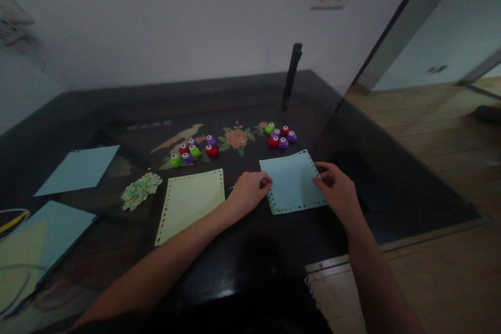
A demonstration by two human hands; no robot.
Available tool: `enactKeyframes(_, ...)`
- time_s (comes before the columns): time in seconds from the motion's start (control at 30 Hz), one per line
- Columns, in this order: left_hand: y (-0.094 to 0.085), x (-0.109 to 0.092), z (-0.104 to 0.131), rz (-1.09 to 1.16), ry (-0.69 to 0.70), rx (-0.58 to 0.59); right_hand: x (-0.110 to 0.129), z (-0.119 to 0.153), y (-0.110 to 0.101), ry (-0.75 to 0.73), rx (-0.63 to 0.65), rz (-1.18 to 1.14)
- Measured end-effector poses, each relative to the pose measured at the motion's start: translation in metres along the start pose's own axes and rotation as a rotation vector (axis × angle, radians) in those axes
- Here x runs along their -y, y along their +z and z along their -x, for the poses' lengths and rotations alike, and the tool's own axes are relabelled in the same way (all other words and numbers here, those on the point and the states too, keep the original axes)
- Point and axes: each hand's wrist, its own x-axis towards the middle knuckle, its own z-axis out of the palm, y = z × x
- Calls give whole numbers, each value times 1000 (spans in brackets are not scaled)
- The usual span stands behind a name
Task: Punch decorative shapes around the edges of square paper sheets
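Remotely, at a dark bench (376, 188), my left hand (249, 189) and right hand (340, 190) pinch opposite edges of a blue paper (294, 182), hole-punched along its borders. Just to its left lies a green paper (193, 198), punched too; beyond both, small toys (273, 141) in red, green and purple sit in two clusters, and paper scraps (141, 190) lie heaped farther left.
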Motion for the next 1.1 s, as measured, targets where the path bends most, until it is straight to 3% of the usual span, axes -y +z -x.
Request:
enactKeyframes(0.53,-1,-10,4,-163,30,10,-2,2,2,-107,-50,215)
enactKeyframes(0.63,-12,-15,9,-174,63,-4,0,2,-1,-137,-102,250)
enactKeyframes(0.7,-30,-12,15,-168,93,-44,4,2,-4,-174,-154,249)
enactKeyframes(0.8,-69,9,31,-162,138,-193,16,3,-8,-243,-193,220)
enactKeyframes(0.93,-116,66,63,-240,21,-396,43,6,-5,-369,-149,175)
enactKeyframes(1.0,-126,96,79,-310,-32,-442,58,6,3,-424,-89,147)
enactKeyframes(1.1,-127,127,96,-381,-84,-457,82,4,21,-529,41,145)
